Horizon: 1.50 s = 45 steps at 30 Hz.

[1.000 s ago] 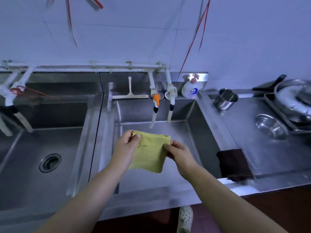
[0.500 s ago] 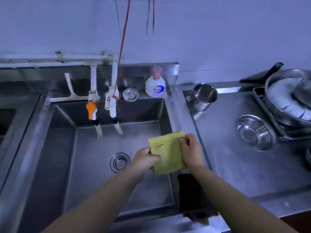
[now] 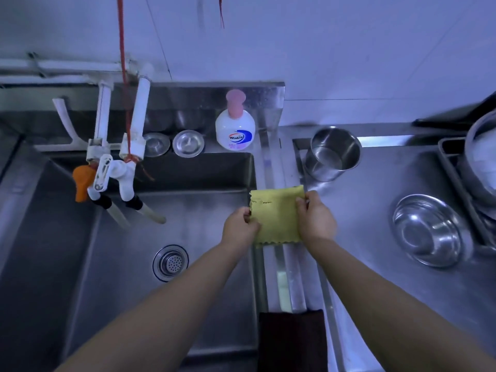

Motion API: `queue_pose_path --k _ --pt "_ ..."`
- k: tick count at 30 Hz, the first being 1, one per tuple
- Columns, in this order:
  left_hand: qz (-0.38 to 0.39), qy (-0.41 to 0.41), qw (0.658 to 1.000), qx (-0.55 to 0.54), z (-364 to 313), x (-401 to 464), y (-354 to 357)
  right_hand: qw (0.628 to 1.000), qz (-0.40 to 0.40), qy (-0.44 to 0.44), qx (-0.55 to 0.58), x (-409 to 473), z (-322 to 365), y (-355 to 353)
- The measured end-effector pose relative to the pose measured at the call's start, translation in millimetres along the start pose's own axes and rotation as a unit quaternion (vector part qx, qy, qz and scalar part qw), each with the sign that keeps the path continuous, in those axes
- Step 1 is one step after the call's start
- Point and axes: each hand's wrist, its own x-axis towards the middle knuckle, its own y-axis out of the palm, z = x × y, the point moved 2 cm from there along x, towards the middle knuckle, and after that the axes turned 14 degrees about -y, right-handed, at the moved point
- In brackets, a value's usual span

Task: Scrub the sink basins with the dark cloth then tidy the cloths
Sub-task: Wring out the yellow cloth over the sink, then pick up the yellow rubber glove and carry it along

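Note:
A folded yellow cloth (image 3: 276, 214) is spread over the right rim of the sink basin (image 3: 134, 264). My left hand (image 3: 240, 226) pinches its left edge and my right hand (image 3: 315, 220) grips its right edge. The dark cloth (image 3: 291, 340) lies folded over the same rim, nearer to me, untouched. The basin's drain (image 3: 170, 262) sits left of my left forearm.
Two white taps (image 3: 115, 173) hang over the basin's back left. A soap bottle (image 3: 235, 124) and two small metal lids (image 3: 188, 143) stand on the back ledge. On the right counter are a steel cup (image 3: 332, 154), a steel bowl (image 3: 429, 229) and a tray of pots (image 3: 480, 167).
Both hands carried the yellow cloth rightward from above the basin to its right rim. The view shifted right and closer, and the left basin went out of view.

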Motion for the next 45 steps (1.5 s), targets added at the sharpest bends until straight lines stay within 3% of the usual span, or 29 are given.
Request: queue_pose_path --k 5,9,14,17,20,23,27,32,35,40,45 --pt "0.014 -0.027 1.000 -0.002 13 9 -5 1.000 0.024 -0.001 -0.006 0 -9 8" --pt "0.017 -0.033 0.999 0.003 27 4 -21 1.000 -0.010 -0.028 0.007 -8 -4 6" --pt "0.000 0.035 0.996 0.077 48 -22 -69 0.985 -0.055 -0.133 -0.097 -34 36 4" --pt "-0.057 0.062 0.977 0.196 72 -48 -120 0.951 0.001 -0.242 -0.191 -63 85 19" --pt "-0.128 0.062 0.933 0.330 111 -74 -186 0.904 0.079 -0.328 -0.264 -100 150 39" --pt "-0.183 0.050 0.905 0.380 162 -107 -263 0.854 0.156 -0.385 -0.312 -149 226 65" --pt "-0.239 0.024 0.888 0.392 240 -165 -371 0.794 0.228 -0.428 -0.366 -224 324 113" --pt "-0.325 -0.037 0.854 0.405 356 -254 -501 0.737 0.264 -0.513 -0.352 -344 455 183" --pt "-0.345 -0.073 0.858 0.374 429 -308 -566 0.715 0.280 -0.544 -0.339 -415 521 227" --pt "-0.393 -0.166 0.843 0.327 534 -384 -643 0.668 0.284 -0.609 -0.320 -510 607 288" --pt "-0.424 -0.226 0.834 0.270 594 -417 -694 0.607 0.285 -0.680 -0.297 -576 686 323"
